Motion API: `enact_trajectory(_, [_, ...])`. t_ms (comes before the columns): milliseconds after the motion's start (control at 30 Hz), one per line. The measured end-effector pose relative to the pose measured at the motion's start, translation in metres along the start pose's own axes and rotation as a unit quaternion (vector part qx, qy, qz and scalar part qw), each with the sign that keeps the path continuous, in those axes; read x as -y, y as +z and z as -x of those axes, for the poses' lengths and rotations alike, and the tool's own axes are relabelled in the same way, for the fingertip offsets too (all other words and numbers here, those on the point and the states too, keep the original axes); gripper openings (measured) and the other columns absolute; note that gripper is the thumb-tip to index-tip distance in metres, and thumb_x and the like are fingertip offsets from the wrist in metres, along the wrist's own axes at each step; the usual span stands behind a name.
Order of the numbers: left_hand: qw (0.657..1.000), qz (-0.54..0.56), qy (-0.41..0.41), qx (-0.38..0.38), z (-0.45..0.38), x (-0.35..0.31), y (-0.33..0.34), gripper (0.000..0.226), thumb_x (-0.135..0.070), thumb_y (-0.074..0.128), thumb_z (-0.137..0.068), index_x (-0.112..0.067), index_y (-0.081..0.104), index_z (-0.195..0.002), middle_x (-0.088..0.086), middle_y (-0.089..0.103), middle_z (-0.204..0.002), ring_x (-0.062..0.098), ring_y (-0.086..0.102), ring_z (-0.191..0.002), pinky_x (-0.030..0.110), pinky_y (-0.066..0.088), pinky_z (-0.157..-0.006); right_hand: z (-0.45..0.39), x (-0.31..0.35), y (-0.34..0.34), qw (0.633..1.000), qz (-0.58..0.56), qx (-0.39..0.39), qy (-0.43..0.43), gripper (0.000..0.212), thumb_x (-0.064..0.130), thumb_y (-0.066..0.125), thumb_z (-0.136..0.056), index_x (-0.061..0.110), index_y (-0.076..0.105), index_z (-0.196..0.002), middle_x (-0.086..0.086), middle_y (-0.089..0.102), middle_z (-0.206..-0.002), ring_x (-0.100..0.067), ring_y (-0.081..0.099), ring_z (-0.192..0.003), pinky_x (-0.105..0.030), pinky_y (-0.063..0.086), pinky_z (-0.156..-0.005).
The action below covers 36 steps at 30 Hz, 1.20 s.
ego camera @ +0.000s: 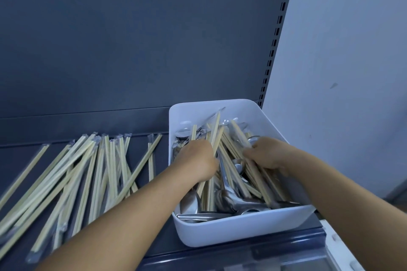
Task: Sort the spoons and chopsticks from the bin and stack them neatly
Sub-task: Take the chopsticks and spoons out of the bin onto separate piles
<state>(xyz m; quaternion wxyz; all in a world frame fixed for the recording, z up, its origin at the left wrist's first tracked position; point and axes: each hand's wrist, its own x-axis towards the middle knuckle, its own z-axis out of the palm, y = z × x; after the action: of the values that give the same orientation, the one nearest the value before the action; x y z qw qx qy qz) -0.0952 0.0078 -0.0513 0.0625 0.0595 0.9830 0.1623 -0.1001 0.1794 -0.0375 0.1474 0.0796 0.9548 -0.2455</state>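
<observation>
Hands reach together into a white bin [242, 230] that sits at the right end of a dark shelf [154, 125], seen from the head camera looking down. Inside the bin lies a jumble of wooden chopsticks [231, 149] and metal spoons [229, 200], mixed and crossing one another, with the spoons mostly toward the near end and the bottom.

The left hand [198, 160] is in the left half of the bin, its fingers curled round a few chopsticks that stick up past it toward the back wall of the bin. The right hand [267, 154] is in the right half, knuckles up, fingers bent down into the chopsticks there; motion blur hides the fingertips, so I cannot tell whether it has hold of anything.

To the left of the bin, on the same shelf, a loose pile of chopsticks in clear wrappers [72, 178] is spread out, fanned and overlapping rather than lined up. The left forearm passes over the near right edge of that pile. Behind the shelf stands a dark back panel [132, 39], and a pale wall [352, 50] is to the right.
</observation>
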Motion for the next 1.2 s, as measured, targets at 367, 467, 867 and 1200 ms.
enact_trajectory(367, [1.0,0.0,0.014,-0.014,-0.003,0.004,0.003,0.032,-0.03,0.053,-0.091,-0.018,0.04,-0.065,0.0,0.046,-0.066,0.013,0.044,-0.054,0.026,0.027,-0.044,0.005,0.002,0.002,0.998,-0.045,0.042,-0.02,0.015,0.017,0.069,-0.077,0.015,0.06,-0.065,-0.001,0.056,-0.061,-0.013,0.049,-0.052,-0.018,0.036,-0.047])
enact_trajectory(467, [1.0,0.0,0.013,-0.007,-0.003,0.004,0.003,0.032,-0.03,0.054,-0.09,-0.017,0.041,-0.065,0.0,0.047,-0.065,0.013,0.044,-0.054,0.026,0.028,-0.044,0.009,0.006,0.004,0.999,0.017,0.032,-0.033,0.012,0.021,0.065,-0.081,0.009,0.066,-0.084,-0.008,0.066,-0.084,-0.015,0.055,-0.065,-0.023,0.048,-0.06])
enact_trajectory(867, [0.999,-0.003,0.023,-0.032,0.0,0.001,0.001,0.03,-0.03,0.046,-0.094,-0.013,0.042,-0.069,0.001,0.047,-0.065,0.013,0.042,-0.052,0.027,0.024,-0.042,0.003,0.005,-0.003,0.995,-0.095,0.019,0.007,0.034,0.043,0.052,-0.087,0.012,0.065,-0.08,-0.006,0.069,-0.078,-0.021,0.064,-0.067,-0.026,0.051,-0.065])
enact_trajectory(1200, [0.996,0.043,0.013,-0.073,0.0,-0.002,-0.003,0.032,-0.03,0.048,-0.092,-0.018,0.033,-0.066,0.0,0.043,-0.065,0.018,0.042,-0.056,0.029,0.024,-0.044,0.01,0.016,-0.014,0.992,-0.125,-0.01,0.023,0.025,0.021,0.057,-0.081,0.01,0.064,-0.059,0.002,0.058,-0.044,-0.014,0.054,-0.042,-0.015,0.044,-0.049])
